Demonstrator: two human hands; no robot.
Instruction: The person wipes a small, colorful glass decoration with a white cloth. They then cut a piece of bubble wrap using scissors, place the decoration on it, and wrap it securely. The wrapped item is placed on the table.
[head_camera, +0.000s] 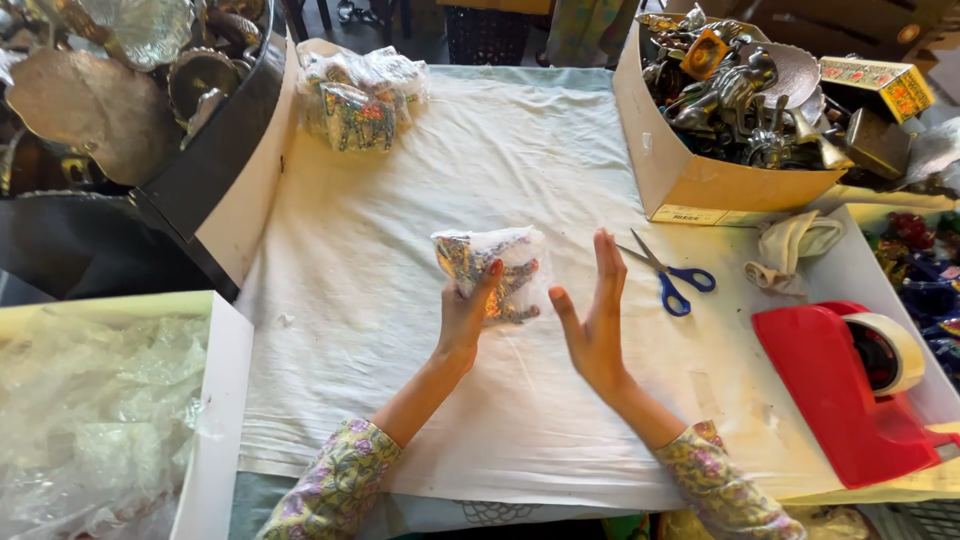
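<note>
Bubble-wrapped figurine (492, 270) is sitting up off the white cloth (420, 200) near the middle of the table, held from the left side by the left hand (465, 315). You can see colourful painted bits through the wrap, looks like a little decorated animal. Left fingers are curled around the bundle's edge, thumb up against its front, so it's properly gripped. Right hand (597, 320) is just beside the bundle on the other side, palm facing it, fingers straight and pressed together, thumb sticking out, not touching anything as far as I can tell.

Blue-handled scissors (672, 275) lie on the cloth just right of that hand. Red tape dispenser (850, 385) sits further right, and there's a cardboard box (690, 175) of metal ornaments behind. Another wrapped figurine (360, 100) is at the far edge.
</note>
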